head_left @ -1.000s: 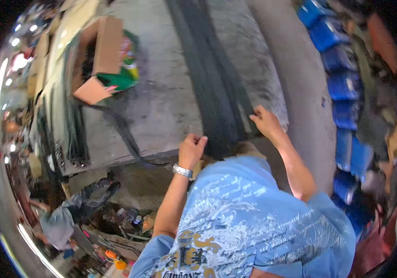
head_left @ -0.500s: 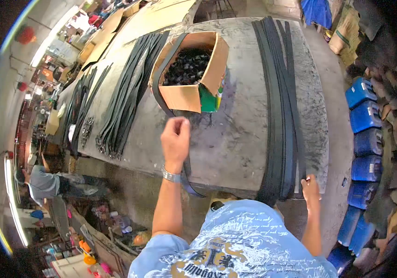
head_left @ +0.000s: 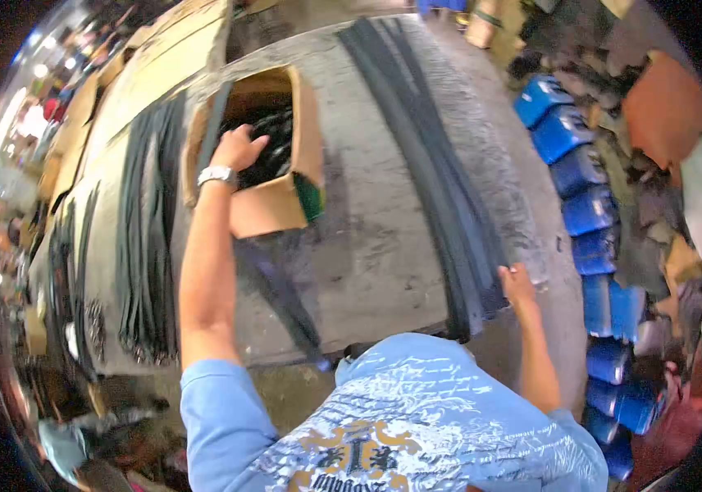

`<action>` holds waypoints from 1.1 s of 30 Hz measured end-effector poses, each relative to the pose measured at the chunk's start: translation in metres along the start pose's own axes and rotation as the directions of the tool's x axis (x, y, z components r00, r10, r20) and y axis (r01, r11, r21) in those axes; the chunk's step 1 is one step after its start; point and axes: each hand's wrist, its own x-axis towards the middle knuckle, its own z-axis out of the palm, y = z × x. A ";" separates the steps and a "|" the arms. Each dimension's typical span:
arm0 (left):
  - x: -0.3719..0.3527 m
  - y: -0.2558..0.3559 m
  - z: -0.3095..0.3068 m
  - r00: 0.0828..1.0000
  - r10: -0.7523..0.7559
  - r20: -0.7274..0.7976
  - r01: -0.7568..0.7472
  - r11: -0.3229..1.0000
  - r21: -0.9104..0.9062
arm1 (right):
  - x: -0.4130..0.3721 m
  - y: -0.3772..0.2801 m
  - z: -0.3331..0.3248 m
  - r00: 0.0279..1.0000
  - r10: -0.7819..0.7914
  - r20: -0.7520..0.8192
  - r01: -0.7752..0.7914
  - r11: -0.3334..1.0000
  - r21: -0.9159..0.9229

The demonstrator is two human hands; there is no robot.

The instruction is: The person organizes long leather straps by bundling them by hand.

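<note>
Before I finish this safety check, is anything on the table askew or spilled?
A dark strap slants from the open box to the near edge of the table, apart from the bundled straps; I see no spill.

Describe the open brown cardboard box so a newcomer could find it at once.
On the long grey worktable, look between the long flat black straps at left and the dark straps at right. The open brown cardboard box stands there, the person's left hand at its opening. Unlike the straps, it has upright walls, with green at one corner.
</note>
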 end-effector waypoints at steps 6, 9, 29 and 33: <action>-0.066 0.128 -0.052 0.778 0.240 -0.581 -0.334 0.941 -0.059 | 0.014 -0.050 0.012 0.970 -0.245 0.014 0.244 0.962 -0.125; -0.102 0.196 -0.040 0.802 0.327 -0.500 -0.478 0.853 -0.210 | 0.057 -0.067 0.001 0.903 -0.376 -0.208 0.376 0.926 -0.041; -0.141 0.245 0.236 0.987 0.150 -0.048 -0.157 0.964 -0.213 | 0.290 -0.355 0.078 0.677 -0.706 -0.208 0.646 0.705 -0.292; -0.135 0.237 0.243 0.989 0.140 -0.042 -0.146 0.961 -0.234 | 0.358 -0.407 0.081 0.745 -0.617 -0.253 0.561 0.785 -0.264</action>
